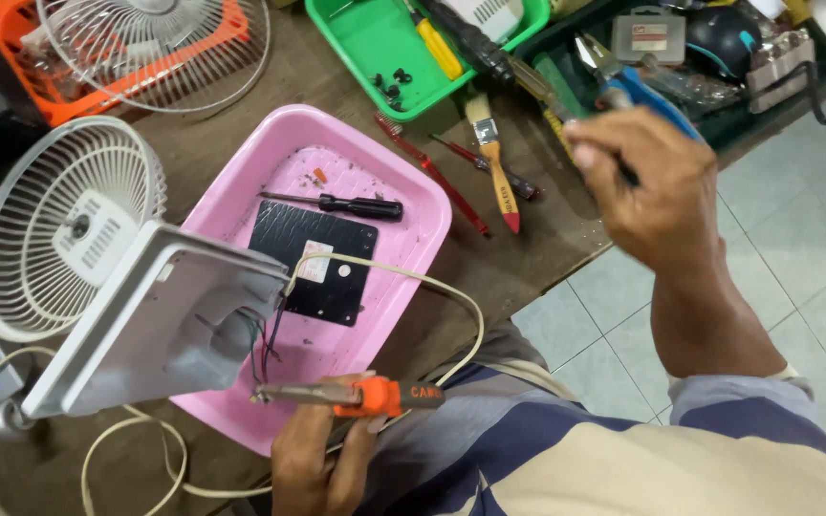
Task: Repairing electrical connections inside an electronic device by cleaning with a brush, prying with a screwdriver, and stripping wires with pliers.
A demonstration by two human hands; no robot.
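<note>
Both hands are clamped on tools above a cluttered wooden tabletop (518, 268). The left hand (322, 463), low in the frame, grips orange-handled pliers (351, 394) whose tips point toward thin wires (265, 344) hanging from the open underside of a white fan base (160, 320). The right hand (652, 186), raised near the tabletop's far edge, is closed around a blue-handled tool (647, 96); its working end cannot be made out.

The fan base lies tipped on its side, overlapping the left rim of a pink tray (413, 191), and its cream power cord (432, 287) loops across the tray and down toward the person's lap. Inside the tray rest a black plate (322, 272) and a black-handled screwdriver (336, 204). A white fan grille (59, 225) stands just behind the base.

Beside the tray lie a red-handled screwdriver (437, 177) and a paintbrush (494, 162). A green tray (375, 43) farther back holds small dark screws (392, 88) and a yellow-handled tool (440, 48). Another wire grille (155, 48) sits on an orange basket (26, 67) at the top left corner.
</note>
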